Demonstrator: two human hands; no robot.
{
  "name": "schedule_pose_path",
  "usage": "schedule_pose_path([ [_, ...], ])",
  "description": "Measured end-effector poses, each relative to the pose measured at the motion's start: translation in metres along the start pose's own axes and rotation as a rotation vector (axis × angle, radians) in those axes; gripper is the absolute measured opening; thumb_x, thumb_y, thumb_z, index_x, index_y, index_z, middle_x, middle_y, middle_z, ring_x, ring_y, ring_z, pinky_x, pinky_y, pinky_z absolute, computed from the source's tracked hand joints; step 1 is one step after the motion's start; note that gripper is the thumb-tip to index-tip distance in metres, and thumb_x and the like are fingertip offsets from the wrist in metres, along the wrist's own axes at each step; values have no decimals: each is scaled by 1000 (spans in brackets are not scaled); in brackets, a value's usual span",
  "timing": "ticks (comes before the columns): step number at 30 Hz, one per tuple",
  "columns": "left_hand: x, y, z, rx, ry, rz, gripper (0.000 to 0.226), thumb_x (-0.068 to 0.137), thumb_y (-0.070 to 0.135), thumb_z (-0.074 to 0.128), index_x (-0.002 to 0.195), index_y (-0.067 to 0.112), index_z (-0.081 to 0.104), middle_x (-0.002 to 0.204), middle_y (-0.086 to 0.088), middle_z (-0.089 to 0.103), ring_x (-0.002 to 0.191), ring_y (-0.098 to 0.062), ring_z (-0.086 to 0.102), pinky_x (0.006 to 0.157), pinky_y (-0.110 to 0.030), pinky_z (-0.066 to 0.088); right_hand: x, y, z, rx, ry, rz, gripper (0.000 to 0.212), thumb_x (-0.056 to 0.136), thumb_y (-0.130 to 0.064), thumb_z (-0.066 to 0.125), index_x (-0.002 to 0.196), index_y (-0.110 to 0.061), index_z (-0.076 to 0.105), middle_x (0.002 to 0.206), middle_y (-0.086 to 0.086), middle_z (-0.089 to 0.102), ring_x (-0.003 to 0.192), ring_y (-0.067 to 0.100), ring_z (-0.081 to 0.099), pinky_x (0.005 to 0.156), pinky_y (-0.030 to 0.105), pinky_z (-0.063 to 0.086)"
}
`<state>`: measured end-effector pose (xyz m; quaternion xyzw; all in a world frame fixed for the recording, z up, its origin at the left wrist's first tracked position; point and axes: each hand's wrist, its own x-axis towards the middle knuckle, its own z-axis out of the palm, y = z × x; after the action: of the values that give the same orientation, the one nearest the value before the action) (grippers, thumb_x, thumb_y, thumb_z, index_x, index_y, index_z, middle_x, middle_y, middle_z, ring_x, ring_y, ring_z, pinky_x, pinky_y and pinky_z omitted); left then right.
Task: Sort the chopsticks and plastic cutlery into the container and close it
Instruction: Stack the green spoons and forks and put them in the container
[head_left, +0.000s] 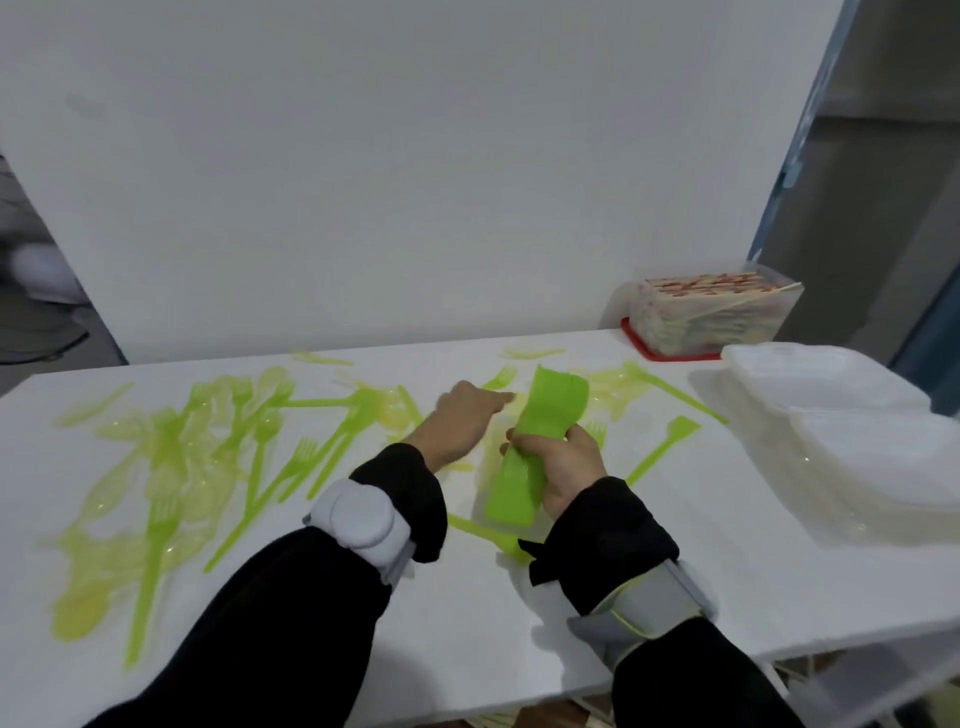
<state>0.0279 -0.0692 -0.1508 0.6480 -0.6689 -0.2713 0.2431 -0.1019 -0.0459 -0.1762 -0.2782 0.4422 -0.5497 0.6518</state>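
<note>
Right hand (563, 467) is clamped on a stacked bundle of green cutlery (530, 447), so left hand (465, 418), fingers loose, can reach more forks (291, 457) scattered on the worktop (467, 597); chopstick container (711, 317) waits far right.

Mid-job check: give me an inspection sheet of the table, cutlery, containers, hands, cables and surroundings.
Surface: white table, mostly covered on its left half.
Job's things: green forks and pale spoons scattered loose; clear tub of chopsticks at far right, standing on a red lid; white foam boxes at right.
Clutter: nothing seen beyond the cutlery.
Hands: right hand grips a green cutlery bundle; left hand reaches forward to the table, fingers extended, holding nothing visible.
Cables: nothing seen; bands on both wrists.
Surroundings: white wall behind.
</note>
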Motion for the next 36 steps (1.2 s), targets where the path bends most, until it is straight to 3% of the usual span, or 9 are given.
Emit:
schedule_pose_path([
  [4,21,-37,-27,709,22,-3,44,87,6,43,125,26,55,127,-7,45,121,-31,38,97,-39,37,6,-6,0,39,-15,22,34,77,17,60,107,3,51,72,15,62,46,19,64,46,29,53],
  [8,29,-58,-30,807,-49,50,21,86,13,54,103,24,61,117,-4,47,114,-28,39,89,-35,38,12,-10,2,50,-4,31,35,77,18,59,108,4,50,70,15,62,46,21,63,45,30,52],
  [11,37,-58,-36,690,-88,117,9,87,17,59,87,26,58,108,-3,46,110,-27,39,90,-35,40,16,-14,5,37,13,23,35,78,18,58,108,3,49,71,16,62,50,23,62,48,30,52],
  [14,44,-40,-52,392,-48,218,23,89,10,55,74,27,49,93,0,53,96,-23,48,80,-27,41,23,-16,7,32,29,-4,35,78,19,57,107,2,48,73,16,63,58,27,61,55,34,51],
  [17,49,-5,-61,110,136,271,15,90,8,53,80,19,52,70,4,53,69,-16,48,58,-16,36,27,-19,18,38,16,-30,35,77,19,56,106,1,48,73,16,62,57,25,60,56,34,51],
  [19,52,16,-53,-14,267,270,9,89,10,53,83,17,54,66,-2,57,64,-15,49,57,-22,35,28,-23,25,35,-1,-49,35,78,20,56,107,1,48,73,16,61,58,26,60,55,33,50],
  [26,74,55,-18,-540,177,25,21,87,1,41,78,16,53,66,-7,51,51,-16,43,43,-20,29,38,-44,32,-23,-39,-120,29,80,17,56,105,3,56,75,16,62,59,27,60,54,30,53],
  [32,99,80,9,-613,194,31,29,80,-1,44,67,17,61,82,-11,63,78,-25,58,68,-33,46,67,-70,15,-143,28,-182,36,76,12,63,111,6,59,100,27,65,89,40,66,83,51,54],
  [36,115,102,23,-748,176,-7,28,87,-2,43,70,14,59,81,-13,61,76,-24,56,68,-30,45,86,-92,3,-250,24,-222,20,73,9,66,83,-8,65,95,22,67,97,40,65,89,53,51],
])
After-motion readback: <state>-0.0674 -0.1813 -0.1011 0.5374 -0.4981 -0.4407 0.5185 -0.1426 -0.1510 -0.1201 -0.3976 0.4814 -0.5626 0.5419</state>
